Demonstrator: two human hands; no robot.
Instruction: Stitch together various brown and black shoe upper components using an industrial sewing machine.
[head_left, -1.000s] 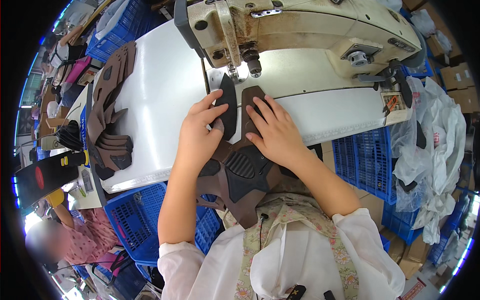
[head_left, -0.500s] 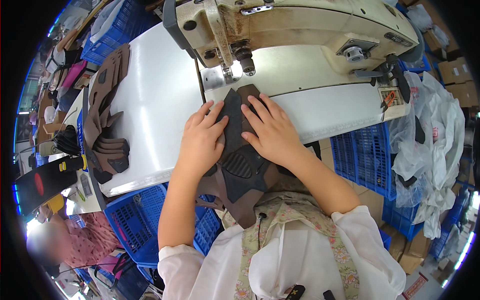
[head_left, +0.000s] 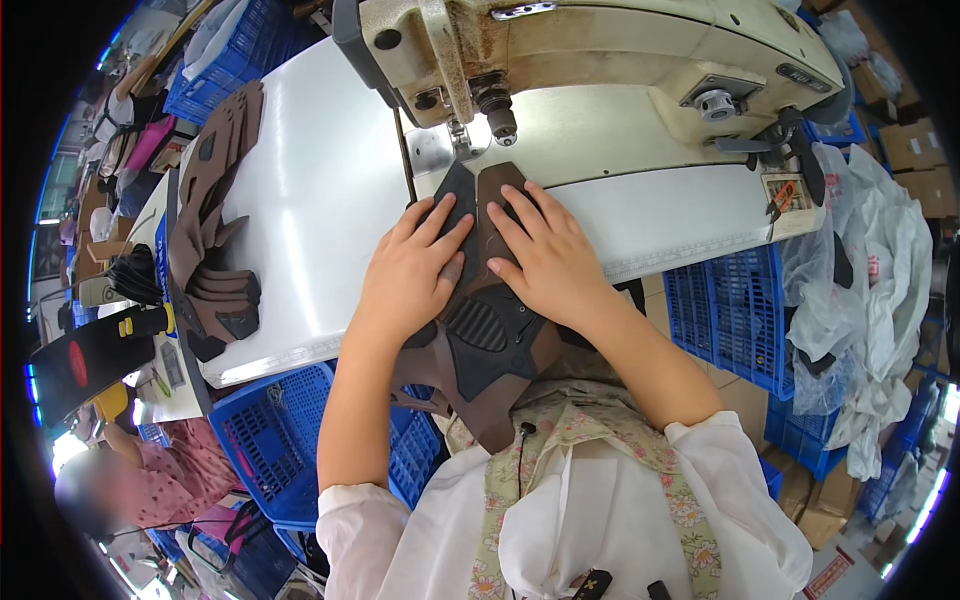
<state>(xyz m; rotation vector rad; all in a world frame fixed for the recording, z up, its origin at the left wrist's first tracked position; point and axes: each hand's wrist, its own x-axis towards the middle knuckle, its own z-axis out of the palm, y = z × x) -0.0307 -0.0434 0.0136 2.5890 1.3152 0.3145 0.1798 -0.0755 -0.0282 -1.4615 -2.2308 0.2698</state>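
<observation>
1. Both hands are sitting a little further up the white table [head_left: 300, 200] than a moment ago, and the brown shoe upper [head_left: 490, 310] has been pushed further in, its front tip now lying right under the needle [head_left: 462, 150].
2. Left hand [head_left: 410, 275] is pressing flat on the left half of the shoe upper, fingers spread and stretched forward, gripping nothing.
3. Right hand [head_left: 545, 260] is lying flat on the right half, fingers fanned out and pointing toward the needle, also pinching nothing.
4. Between the two hands, the shoe upper is resting on the table edge, with its dark ribbed patch and rear part hanging over toward the person's lap.
5. Above the tip, the cream sewing machine [head_left: 600, 60] is spanning the table, its head hanging over the front of the piece.
6. At the table's left end, a stack of brown cut pieces [head_left: 210, 230] is lying well apart from the hands.
7. Below the table, blue plastic crates [head_left: 270, 440] are standing on both sides, and white plastic bags [head_left: 880, 300] are piling up on the right.
</observation>
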